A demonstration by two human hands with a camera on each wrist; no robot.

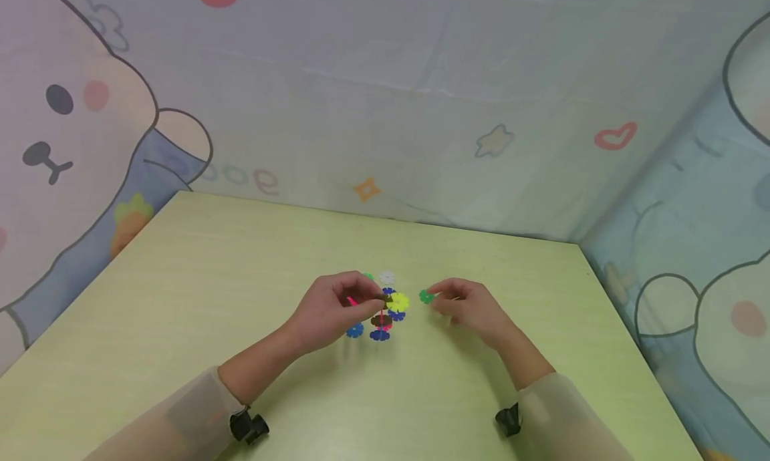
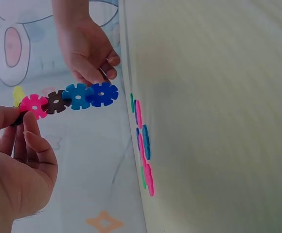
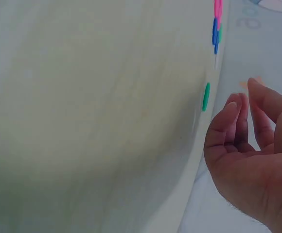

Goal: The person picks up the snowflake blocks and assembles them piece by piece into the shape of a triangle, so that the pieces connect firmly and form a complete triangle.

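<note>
My left hand (image 1: 339, 307) pinches a chain of interlocking flower-shaped plastic discs (image 2: 78, 96) between thumb and fingers, above the table. In the left wrist view the chain runs through yellow, pink, brown, lighter blue and dark blue discs; a dark disc (image 2: 19, 118) is partly hidden at the fingertips. To the right, my right hand (image 1: 472, 307) has loosely bent fingers, with thumb and fingertips apart and nothing between them in the right wrist view. A green disc (image 3: 206, 97) lies on the table beyond it; in the head view this disc overlaps the right fingertips.
Several loose discs lie on the table (image 1: 240, 260) behind and below the left hand, among them a white disc (image 1: 387, 278) and a blue disc (image 1: 355, 330). A printed cloth wall (image 1: 391, 113) rises along the table's far edge.
</note>
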